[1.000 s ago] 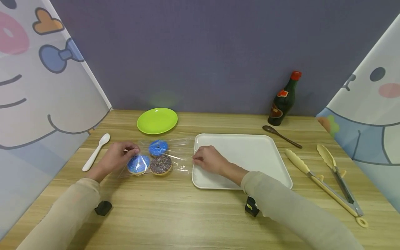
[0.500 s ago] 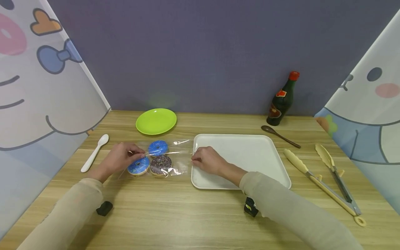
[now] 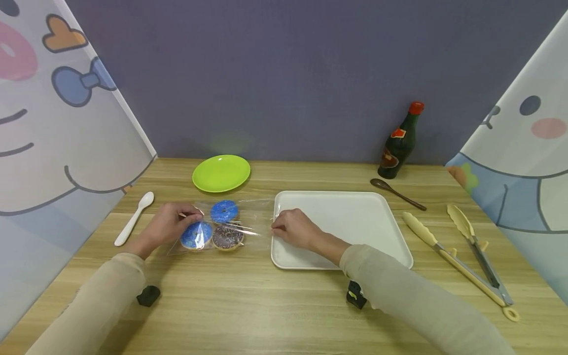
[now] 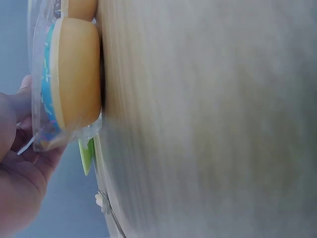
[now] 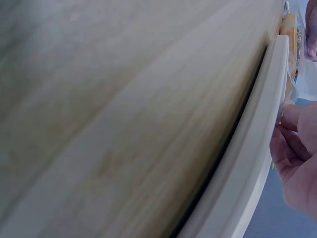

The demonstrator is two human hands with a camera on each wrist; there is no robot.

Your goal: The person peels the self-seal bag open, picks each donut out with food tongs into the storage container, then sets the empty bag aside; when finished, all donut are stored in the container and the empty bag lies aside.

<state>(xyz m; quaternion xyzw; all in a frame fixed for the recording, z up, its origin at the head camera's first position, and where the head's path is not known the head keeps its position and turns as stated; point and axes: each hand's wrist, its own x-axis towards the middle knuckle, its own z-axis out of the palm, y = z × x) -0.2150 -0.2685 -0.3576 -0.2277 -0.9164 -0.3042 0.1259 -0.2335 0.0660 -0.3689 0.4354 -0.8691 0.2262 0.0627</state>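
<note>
A clear plastic bag (image 3: 257, 212) lies on the table with three donuts showing through it. Two are iced blue: a back donut (image 3: 224, 210) and a left donut (image 3: 196, 235). Beside them is a chocolate donut (image 3: 228, 238) with pale sprinkles. At the bag's left end, my left hand (image 3: 170, 224) pinches the film just above the left blue donut. My right hand (image 3: 301, 228) pinches the opposite end with thumb and fingers, over the left rim of a white tray (image 3: 346, 217). In the left wrist view, film sticks out between the left hand's (image 4: 22, 168) fingers.
Behind the bag sits a lime-green plate (image 3: 221, 173). A white spoon (image 3: 134, 219) lies at the left. On the right are a dark bottle (image 3: 399, 143), a brown wooden spoon (image 3: 397, 194) and cream-tipped tongs (image 3: 470, 271). A grey wall closes off the back.
My left hand has shifted slightly right along the bag and then a little back, and the glints on the film have changed. The right hand keeps its place at the tray's rim.
</note>
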